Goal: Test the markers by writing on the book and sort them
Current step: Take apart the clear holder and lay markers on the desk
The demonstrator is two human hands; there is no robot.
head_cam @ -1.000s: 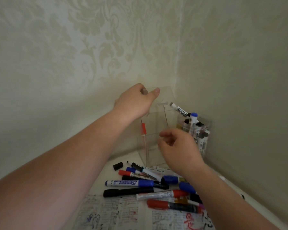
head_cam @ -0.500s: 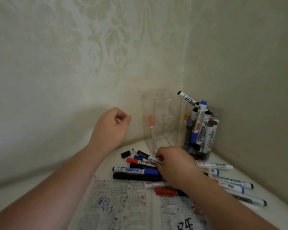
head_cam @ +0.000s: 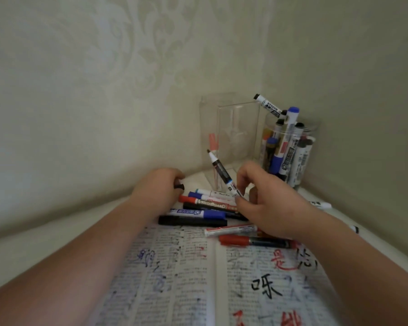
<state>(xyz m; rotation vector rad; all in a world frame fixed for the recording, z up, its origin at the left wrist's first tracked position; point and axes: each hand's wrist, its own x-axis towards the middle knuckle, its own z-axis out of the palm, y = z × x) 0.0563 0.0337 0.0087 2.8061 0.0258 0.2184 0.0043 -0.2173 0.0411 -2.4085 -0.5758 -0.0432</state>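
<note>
Head view: at centre frame the right hand [head_cam: 269, 203] pinches an uncapped marker [head_cam: 222, 172], grip clamped on its lower barrel, black tip tilted up and left. Left of it, the left hand [head_cam: 160, 187] curls its grip onto a small black cap [head_cam: 178, 186] at the white tabletop [head_cam: 57, 234]. Loose markers [head_cam: 205, 208] lie between the hands, just above the scribbled open book [head_cam: 174, 278]. Behind them stand a clear box [head_cam: 231, 128] and a marker-filled jar [head_cam: 290, 149].
</note>
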